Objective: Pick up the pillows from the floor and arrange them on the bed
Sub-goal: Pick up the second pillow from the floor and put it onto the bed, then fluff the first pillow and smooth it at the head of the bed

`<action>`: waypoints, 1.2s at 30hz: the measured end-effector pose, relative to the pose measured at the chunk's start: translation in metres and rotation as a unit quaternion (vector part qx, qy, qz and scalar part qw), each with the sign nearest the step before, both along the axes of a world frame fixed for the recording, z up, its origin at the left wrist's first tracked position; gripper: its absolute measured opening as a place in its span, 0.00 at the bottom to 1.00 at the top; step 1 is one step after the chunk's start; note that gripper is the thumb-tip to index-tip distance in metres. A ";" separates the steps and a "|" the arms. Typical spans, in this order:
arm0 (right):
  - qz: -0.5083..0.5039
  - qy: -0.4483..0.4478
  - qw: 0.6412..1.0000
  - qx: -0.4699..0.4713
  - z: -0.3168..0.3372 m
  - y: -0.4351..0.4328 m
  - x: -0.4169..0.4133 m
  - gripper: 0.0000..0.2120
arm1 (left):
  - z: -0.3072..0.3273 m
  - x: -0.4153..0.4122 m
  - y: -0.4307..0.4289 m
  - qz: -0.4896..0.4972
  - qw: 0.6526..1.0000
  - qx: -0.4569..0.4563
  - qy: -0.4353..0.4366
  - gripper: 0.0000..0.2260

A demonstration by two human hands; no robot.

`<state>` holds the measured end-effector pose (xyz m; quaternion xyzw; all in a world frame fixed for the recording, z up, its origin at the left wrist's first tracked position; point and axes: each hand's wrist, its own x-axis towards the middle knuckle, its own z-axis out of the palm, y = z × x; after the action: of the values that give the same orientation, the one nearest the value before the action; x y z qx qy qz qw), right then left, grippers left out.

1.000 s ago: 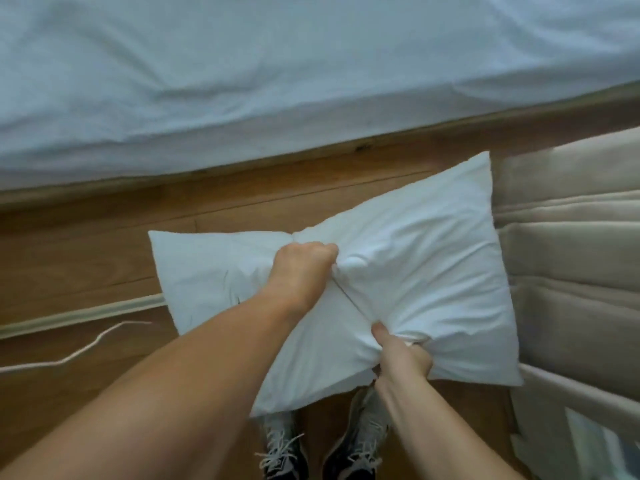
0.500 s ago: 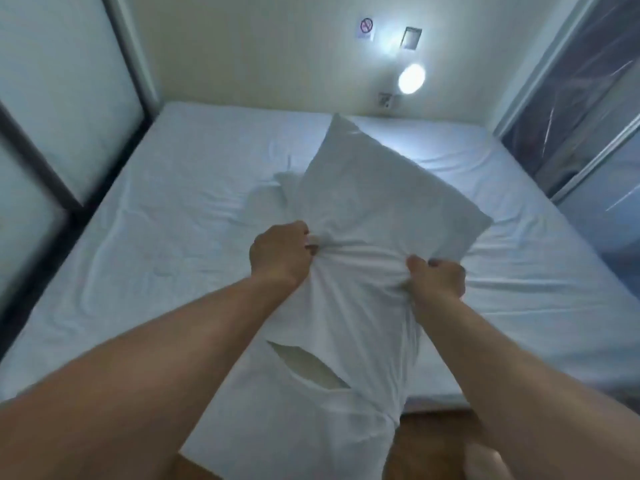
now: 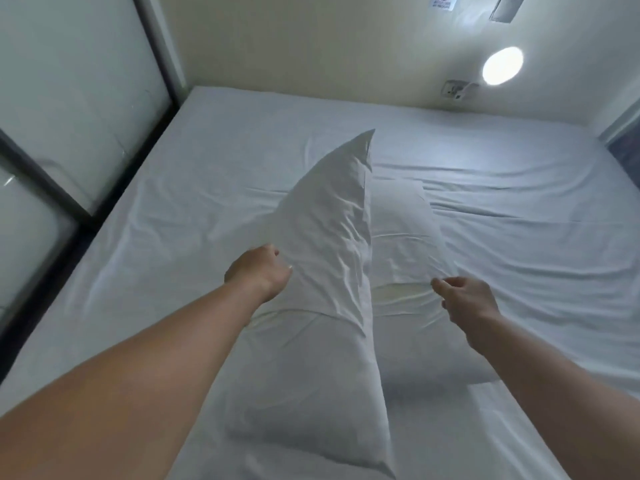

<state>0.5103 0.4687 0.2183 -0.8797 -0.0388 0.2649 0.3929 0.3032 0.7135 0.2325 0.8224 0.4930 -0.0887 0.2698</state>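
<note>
Two white pillows are over the white-sheeted bed [image 3: 519, 220]. The nearer pillow [image 3: 322, 271] stands tilted on its long edge, one corner pointing up toward the far wall. The second pillow [image 3: 401, 244] lies just behind and to the right of it, with its case opening facing me. My left hand [image 3: 259, 271] is at the nearer pillow's left face, fingers loosely apart and just touching the fabric. My right hand [image 3: 464, 299] hovers by the second pillow's near edge with fingers spread and nothing in it.
Frosted glass panels in dark frames [image 3: 69, 98] run along the bed's left side. A round wall lamp [image 3: 502, 65] glows above a socket [image 3: 453, 90] on the far wall. A dark window edge [image 3: 623, 147] meets the bed's far right corner.
I have lifted the pillows off the wooden floor and swung them over the bed. Both hands, shut on the fabric earlier, have opened and the pillows have come apart.
</note>
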 end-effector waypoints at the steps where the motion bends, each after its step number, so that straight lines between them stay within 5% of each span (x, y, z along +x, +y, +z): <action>1: 0.010 0.007 1.000 -0.006 -0.004 0.009 0.005 0.20 | -0.007 0.002 0.008 0.004 1.000 -0.013 -0.003 0.26; 8: 0.092 0.027 0.995 0.005 -0.027 0.110 0.002 0.46 | -0.067 0.025 0.056 0.038 0.993 -0.099 -0.050 0.41; 12: 0.179 -0.114 0.968 -0.135 -0.067 0.143 -0.003 0.58 | -0.118 0.035 0.065 0.080 0.983 -0.163 -0.040 0.54; 15: 0.190 -0.114 0.957 -0.188 -0.114 0.154 -0.011 0.65 | -0.167 0.042 0.056 0.115 0.965 -0.230 -0.040 0.59; 18: 0.135 -0.197 0.947 -0.217 -0.166 0.160 -0.020 0.60 | -0.223 0.051 0.028 0.114 0.978 -0.162 -0.063 0.52; 22: 0.138 -0.329 0.929 -0.102 -0.192 0.178 -0.015 0.34 | -0.261 0.068 0.037 0.124 0.976 0.005 -0.181 0.21; 24: 0.141 -0.408 0.901 -0.048 -0.172 0.195 0.002 0.21 | -0.241 0.081 0.064 0.130 0.959 0.078 -0.238 0.13; 27: 0.115 -0.449 0.886 -0.023 -0.113 0.240 0.038 0.17 | -0.173 0.102 0.114 0.122 0.934 0.150 -0.302 0.15; 30: 0.079 -0.411 0.908 0.034 -0.040 0.307 0.090 0.19 | -0.080 0.139 0.191 0.107 0.915 0.197 -0.335 0.18; 33: 0.117 -0.319 0.939 0.052 0.021 0.369 0.147 0.31 | -0.002 0.176 0.267 0.041 0.937 0.190 -0.290 0.25; 36: 0.180 -0.279 0.943 0.014 0.020 0.409 0.176 0.34 | 0.001 0.186 0.309 -0.020 0.961 0.172 -0.217 0.28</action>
<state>0.6865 0.8779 0.2384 -0.8910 -0.3082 0.0749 0.3248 0.4887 1.0225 0.2333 0.8655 0.4141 0.1723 0.2231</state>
